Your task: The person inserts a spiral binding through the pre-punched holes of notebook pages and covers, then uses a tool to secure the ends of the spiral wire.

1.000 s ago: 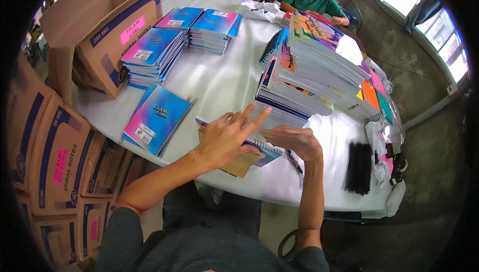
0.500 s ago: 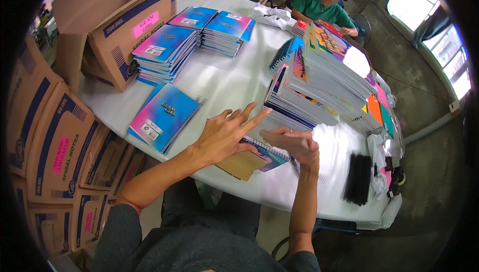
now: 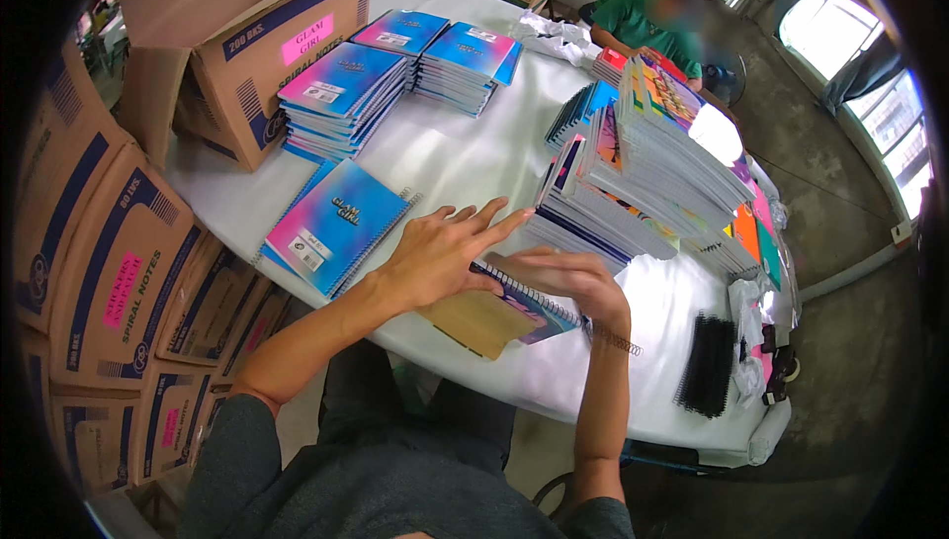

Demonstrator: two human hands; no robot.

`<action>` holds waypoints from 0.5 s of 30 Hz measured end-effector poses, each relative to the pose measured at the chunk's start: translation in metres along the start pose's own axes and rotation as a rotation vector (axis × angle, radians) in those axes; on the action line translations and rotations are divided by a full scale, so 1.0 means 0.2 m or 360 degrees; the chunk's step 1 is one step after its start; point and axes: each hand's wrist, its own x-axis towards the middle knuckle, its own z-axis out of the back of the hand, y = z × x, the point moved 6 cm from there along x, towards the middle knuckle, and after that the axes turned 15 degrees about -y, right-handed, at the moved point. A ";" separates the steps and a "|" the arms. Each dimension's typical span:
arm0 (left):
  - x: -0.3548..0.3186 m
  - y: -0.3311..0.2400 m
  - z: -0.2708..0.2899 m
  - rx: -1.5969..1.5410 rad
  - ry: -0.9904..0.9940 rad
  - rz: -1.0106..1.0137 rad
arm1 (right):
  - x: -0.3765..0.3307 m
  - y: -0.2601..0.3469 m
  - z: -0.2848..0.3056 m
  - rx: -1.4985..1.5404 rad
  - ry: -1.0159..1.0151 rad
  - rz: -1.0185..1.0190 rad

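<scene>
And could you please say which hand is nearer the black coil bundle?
The right hand is nearer, left of the black coil bundle and apart from it; the left hand is farther left, at the spiral notebook.

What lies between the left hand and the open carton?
In the head view, a low notebook pile, then a taller pile, lie between the left hand and the open carton.

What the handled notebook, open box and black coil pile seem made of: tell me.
Handled notebook: probably paper and board; one face is plain matte brown, another colourfully printed. Open box: likely corrugated cardboard, dull brown with stiff folded flaps. Black coil pile: thin loops, perhaps plastic or coated wire; finish unclear.
</scene>
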 end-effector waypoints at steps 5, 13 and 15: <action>-0.02 0.07 0.04 -0.0235 -0.0038 0.0158 | 0.06 -0.01 0.01 0.0048 -0.0058 -0.0023; -0.15 0.30 -0.07 -0.1132 -0.0042 0.0969 | 0.11 -0.05 -0.05 0.0356 -0.0021 -0.0111; -0.19 0.32 -0.10 -0.1322 0.0000 0.1161 | 0.17 -0.05 -0.08 -0.0368 0.0038 -0.0276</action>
